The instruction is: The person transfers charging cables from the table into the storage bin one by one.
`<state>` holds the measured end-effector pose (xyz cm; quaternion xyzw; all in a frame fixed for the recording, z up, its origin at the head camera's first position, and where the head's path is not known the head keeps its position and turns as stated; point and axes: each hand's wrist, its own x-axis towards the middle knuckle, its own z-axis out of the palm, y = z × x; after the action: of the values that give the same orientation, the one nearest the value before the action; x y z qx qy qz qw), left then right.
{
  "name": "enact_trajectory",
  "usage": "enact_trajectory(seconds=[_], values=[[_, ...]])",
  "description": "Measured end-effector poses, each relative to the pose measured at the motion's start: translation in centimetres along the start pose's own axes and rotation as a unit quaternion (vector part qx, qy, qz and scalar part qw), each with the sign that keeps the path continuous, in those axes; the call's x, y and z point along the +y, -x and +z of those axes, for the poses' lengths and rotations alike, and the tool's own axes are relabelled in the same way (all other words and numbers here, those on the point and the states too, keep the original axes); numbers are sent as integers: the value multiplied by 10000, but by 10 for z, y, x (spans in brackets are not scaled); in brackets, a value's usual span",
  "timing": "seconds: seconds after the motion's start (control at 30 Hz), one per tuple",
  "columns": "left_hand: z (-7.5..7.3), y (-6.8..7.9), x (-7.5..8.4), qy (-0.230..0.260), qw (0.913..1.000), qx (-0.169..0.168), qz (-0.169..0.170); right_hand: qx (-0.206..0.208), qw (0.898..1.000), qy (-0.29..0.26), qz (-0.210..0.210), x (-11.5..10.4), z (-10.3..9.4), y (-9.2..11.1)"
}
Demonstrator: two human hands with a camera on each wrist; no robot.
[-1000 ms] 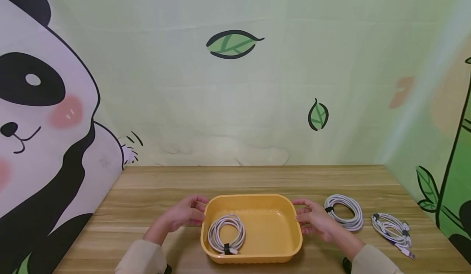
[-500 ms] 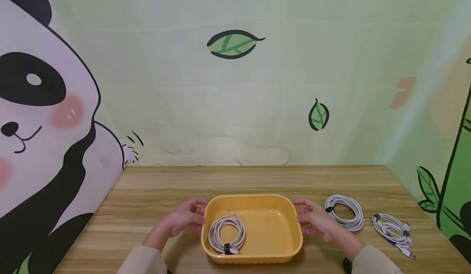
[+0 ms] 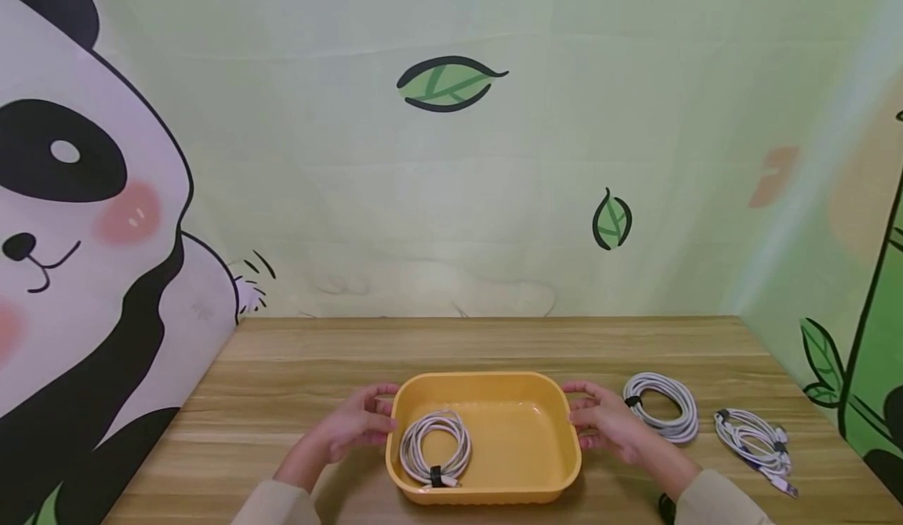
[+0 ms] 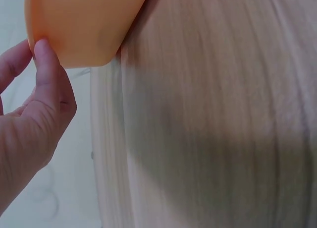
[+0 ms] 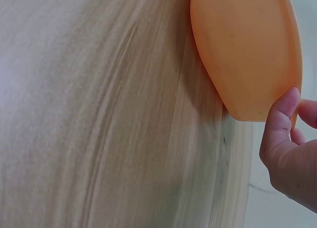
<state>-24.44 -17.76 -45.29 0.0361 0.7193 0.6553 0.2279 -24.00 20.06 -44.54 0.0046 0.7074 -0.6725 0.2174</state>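
Note:
A yellow rectangular plastic tray (image 3: 522, 447) stands on the table between my two hands. One coiled whitish cable (image 3: 410, 450), bound with a black strap, lies in its left part. My left hand (image 3: 353, 425) holds the tray's left side; in the left wrist view the thumb lies on the outer wall (image 4: 81, 29) and a finger meets the rim. On the opposite side my right hand (image 3: 610, 425) holds the tray the same way, its thumb against the outer wall (image 5: 242, 54) near the rim in the right wrist view. Other fingertips are partly hidden.
Right of the tray, a round coil of whitish cable (image 3: 684, 414) lies just beyond my right hand. Farther right is a looser cable bundle (image 3: 765, 458) with black straps and a plug end. The wooden table (image 3: 494, 345) ends at a printed cloth backdrop (image 3: 339, 196).
My left hand has shifted very slightly along the tray's left side. The tray, the cables and my right hand look unmoved.

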Motion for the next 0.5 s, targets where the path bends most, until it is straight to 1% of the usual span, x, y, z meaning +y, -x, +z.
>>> enact_trajectory(seconds=[0.27, 0.5], values=[[2, 0, -4, 130, 9996, 247, -105, -1, 10000, 22, 5, 0, 0, 0], [4, 2, -3, 200, 9994, 263, -96, -20, 10000, -8, 9, 2, -1, 0]])
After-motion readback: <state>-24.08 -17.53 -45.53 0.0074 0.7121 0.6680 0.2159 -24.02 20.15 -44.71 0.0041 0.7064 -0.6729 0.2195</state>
